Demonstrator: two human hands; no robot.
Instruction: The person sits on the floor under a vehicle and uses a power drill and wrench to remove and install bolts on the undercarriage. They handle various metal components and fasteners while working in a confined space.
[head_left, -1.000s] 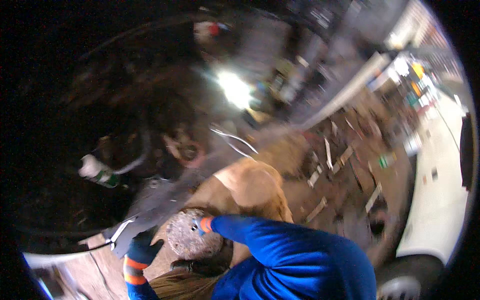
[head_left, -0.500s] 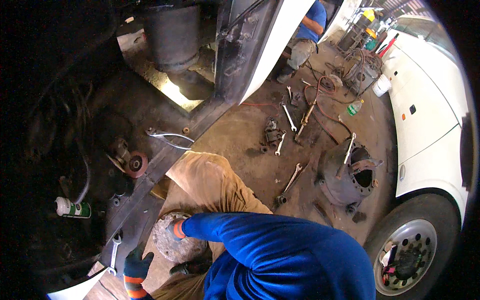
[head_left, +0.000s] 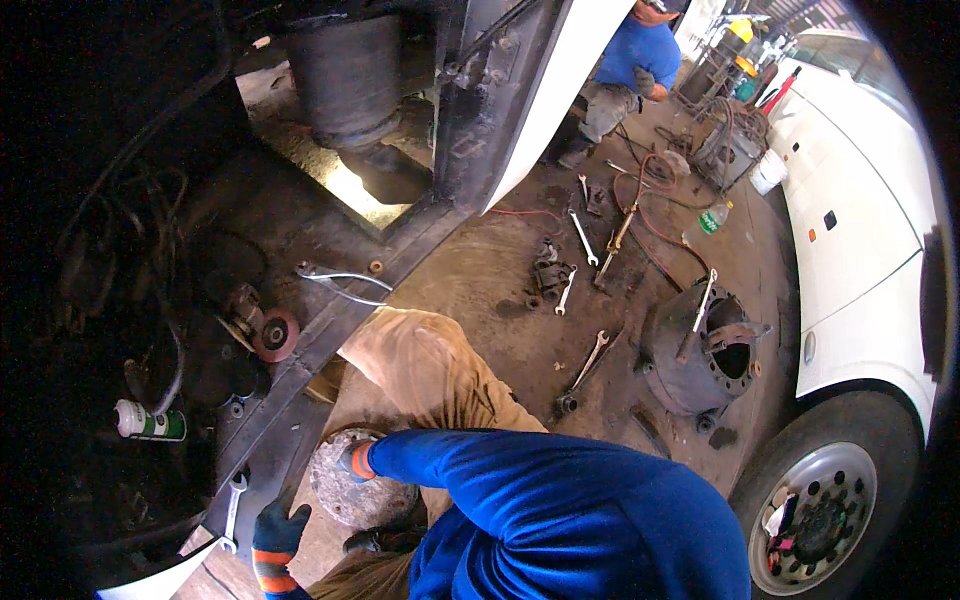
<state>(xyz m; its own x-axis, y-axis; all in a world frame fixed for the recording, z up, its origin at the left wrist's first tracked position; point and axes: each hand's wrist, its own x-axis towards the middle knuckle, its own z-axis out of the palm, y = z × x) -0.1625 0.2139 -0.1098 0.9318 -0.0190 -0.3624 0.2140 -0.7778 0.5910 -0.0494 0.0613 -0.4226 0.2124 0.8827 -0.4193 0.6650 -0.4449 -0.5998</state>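
A rough, rusty round metal part point(head_left: 365, 495) stands between my legs, its top face tilted toward me. My right hand point(head_left: 352, 461), in a dark glove with an orange-striped cuff, reaches across and grips it near the upper edge; the fingertips are partly hidden. My left hand point(head_left: 280, 530), gloved alike, is just left of the part with its thumb apart from the fingers. Nothing shows in it. Close to that hand, a combination wrench point(head_left: 233, 513) lies on the dark metal ledge point(head_left: 290, 425).
Locking pliers point(head_left: 345, 284), a disc grinder point(head_left: 272, 336) and a spray can point(head_left: 150, 420) lie along the dark vehicle frame. On the floor are several wrenches point(head_left: 583, 238), hoses point(head_left: 650, 250) and a brake drum point(head_left: 690, 350). A co-worker point(head_left: 640, 55) sits at the back, beside a white vehicle point(head_left: 860, 250).
The view has shifted slightly. The co-worker at the back now shows more of the upper body, with a gloved hand raised. My hands and the round part stay nearly in place.
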